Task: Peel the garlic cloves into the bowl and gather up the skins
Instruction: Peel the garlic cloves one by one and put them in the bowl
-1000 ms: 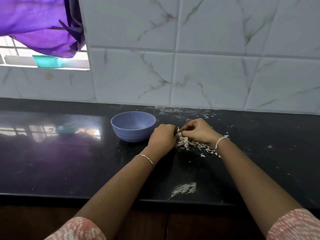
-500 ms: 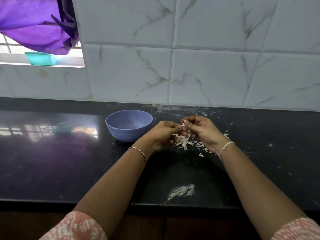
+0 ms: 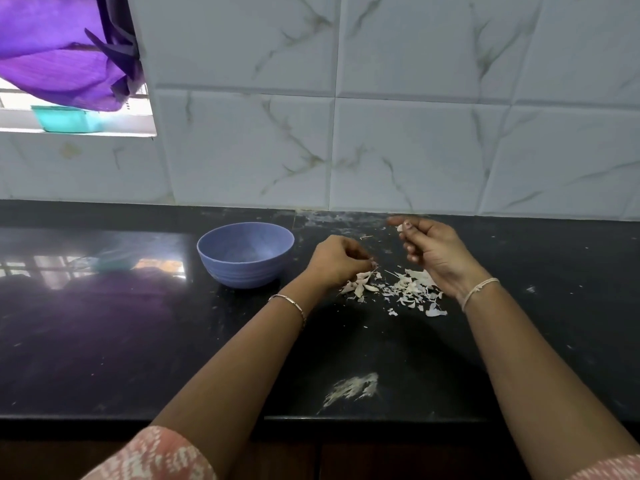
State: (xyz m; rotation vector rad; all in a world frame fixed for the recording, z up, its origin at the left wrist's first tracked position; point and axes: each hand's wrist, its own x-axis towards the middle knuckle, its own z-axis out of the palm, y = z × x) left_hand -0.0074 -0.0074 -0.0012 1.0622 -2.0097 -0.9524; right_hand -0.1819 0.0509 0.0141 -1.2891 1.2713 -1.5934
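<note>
A blue-purple bowl stands on the black counter, left of my hands. A loose pile of pale garlic skins lies between and below my hands. My left hand hovers over the left part of the pile, fingers curled down, fingertips pinching at a skin. My right hand is raised, palm turned toward me, and pinches a small pale garlic piece between thumb and fingers. What lies inside the bowl is not visible.
A white marble-look tiled wall rises behind the counter. A window ledge at the upper left holds a teal tub under purple cloth. A pale smear marks the counter near its front edge.
My hands, which were together working one clove, have drawn apart. The right hand has lifted up and right with a small piece; the left has dropped to the skins.
</note>
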